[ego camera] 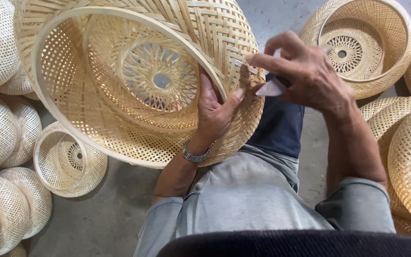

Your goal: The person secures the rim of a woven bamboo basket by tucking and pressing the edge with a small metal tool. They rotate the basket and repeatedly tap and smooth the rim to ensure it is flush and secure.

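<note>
Basket [120,85] rim clamped in left grip [215,112] (right grip [305,71] pinches blade [271,88] beside it)

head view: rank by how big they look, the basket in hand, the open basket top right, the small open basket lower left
1. basket in hand, though nearest the camera
2. top right basket
3. lower left basket

Around me on the grey concrete floor [110,219] lie finished woven bamboo shades: a small open one [67,162] beside my knee, a pale stack [5,128] further out, another open shade [362,45] ahead, more [405,157] piled alongside.
</note>
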